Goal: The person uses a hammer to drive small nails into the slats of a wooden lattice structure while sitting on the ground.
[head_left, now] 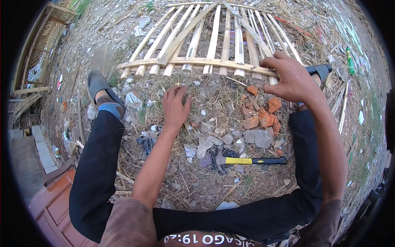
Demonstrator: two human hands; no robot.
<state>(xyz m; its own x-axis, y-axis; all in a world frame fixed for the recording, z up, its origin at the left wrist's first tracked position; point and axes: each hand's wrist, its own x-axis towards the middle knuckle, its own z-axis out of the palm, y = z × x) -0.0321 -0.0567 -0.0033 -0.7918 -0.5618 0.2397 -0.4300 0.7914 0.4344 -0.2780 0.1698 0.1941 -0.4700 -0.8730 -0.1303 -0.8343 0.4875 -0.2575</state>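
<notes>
Sunlit, rubble-strewn dry ground (214, 189)

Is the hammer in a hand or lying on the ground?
Lying on the ground. The hammer rests flat on straw between the legs; the left hand and right hand are both away from it.

Panel (214, 39): flat lattice of pale split-bamboo slats, lying on the ground. Long slats fan outward, away from the fingers; one crosswise slat binds their near ends, and two diagonal slats cross on top. Near slat ends protrude unevenly past the crosswise piece. Right-hand fingers (275, 62) rest on the crosswise slat at its right end, curled over the edge; the rest of the panel extends left of and beyond them.

Ground litter (185, 92): dry straw, small stones and scraps, directly under the left-hand fingers (177, 90), which are spread and pressing down into it. The panel's near edge lies just beyond these fingertips, not touching.
</notes>
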